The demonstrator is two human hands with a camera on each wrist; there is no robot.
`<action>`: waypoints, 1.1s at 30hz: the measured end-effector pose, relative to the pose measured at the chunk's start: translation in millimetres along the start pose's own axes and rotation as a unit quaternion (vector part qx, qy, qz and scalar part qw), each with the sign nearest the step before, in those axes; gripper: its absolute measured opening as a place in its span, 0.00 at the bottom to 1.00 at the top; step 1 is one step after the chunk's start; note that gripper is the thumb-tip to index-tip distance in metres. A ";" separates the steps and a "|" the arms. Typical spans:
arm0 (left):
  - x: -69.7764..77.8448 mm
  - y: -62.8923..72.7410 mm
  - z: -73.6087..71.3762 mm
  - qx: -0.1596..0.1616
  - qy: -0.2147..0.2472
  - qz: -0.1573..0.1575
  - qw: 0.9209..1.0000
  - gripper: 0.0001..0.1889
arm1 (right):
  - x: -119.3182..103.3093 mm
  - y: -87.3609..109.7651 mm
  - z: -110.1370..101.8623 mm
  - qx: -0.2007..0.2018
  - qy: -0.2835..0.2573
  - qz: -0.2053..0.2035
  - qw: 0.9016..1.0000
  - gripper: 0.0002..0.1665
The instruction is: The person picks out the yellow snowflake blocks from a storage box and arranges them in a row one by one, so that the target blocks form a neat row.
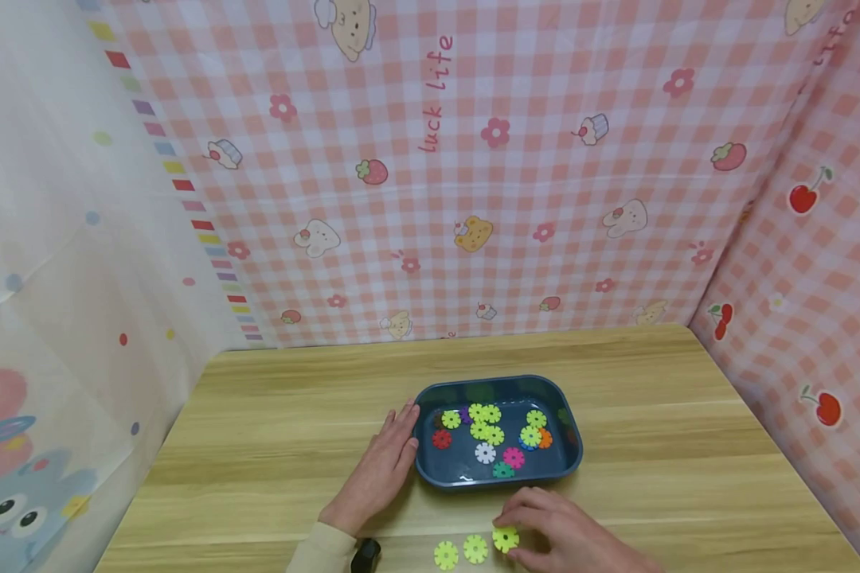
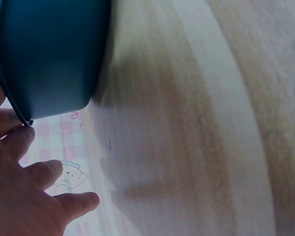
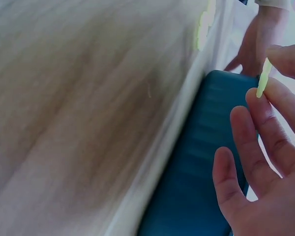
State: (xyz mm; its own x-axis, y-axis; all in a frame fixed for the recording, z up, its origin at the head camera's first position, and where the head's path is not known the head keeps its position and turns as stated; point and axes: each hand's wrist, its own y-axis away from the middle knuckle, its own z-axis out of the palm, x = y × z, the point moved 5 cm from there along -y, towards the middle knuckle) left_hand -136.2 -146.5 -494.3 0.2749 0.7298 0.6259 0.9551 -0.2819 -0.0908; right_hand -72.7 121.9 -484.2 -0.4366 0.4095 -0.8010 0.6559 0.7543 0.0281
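Observation:
In the head view, my right hand (image 1: 562, 529) pinches a yellow-green notched plastic disc (image 1: 505, 539) between thumb and fingers, just in front of a dark blue tray (image 1: 498, 482). The right wrist view shows this disc (image 3: 263, 78) edge-on at the fingertips, with the other fingers spread. To its left on the table lie two matching discs, the nearer one (image 1: 475, 549) and a farther one (image 1: 446, 555). My left hand (image 1: 380, 461) rests against the tray's left side, fingers extended; in the left wrist view its fingertips (image 2: 22, 135) touch the rim.
Inside the tray are several more notched discs, among them a red one (image 1: 441, 439), a white one (image 1: 485, 454), a pink one (image 1: 514, 458) and a green one (image 1: 503, 470). The wooden table (image 1: 272, 446) meets a checked cloth (image 1: 473, 278) at its back edge.

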 end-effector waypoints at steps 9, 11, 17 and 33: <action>-1.6 0.0 1.6 -0.001 -0.005 -0.006 1.000 0.28 | 4.8 -2.9 4.5 -0.002 0.050 -0.010 0.999 0.21; -1.9 0.1 1.5 -0.001 -0.004 -0.007 1.000 0.28 | 6.1 -4.2 5.5 -0.007 0.057 -0.010 0.998 0.21; -2.1 -0.2 1.0 -0.002 -0.001 -0.007 1.000 0.28 | 9.7 -8.4 8.2 -0.025 0.067 -0.005 0.997 0.21; -1.0 -1.0 0.7 -0.003 -0.006 -0.005 1.000 0.28 | 19.1 -14.9 14.2 -0.052 0.082 0.000 0.995 0.17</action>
State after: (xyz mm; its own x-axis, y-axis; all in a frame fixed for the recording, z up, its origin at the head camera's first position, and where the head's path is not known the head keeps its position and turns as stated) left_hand -137.4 -146.6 -495.4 0.2662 0.7398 0.6179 0.9573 -0.2779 -0.0796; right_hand -82.1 111.2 -508.5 -0.5366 0.4810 -0.6934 0.5917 0.8003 0.0972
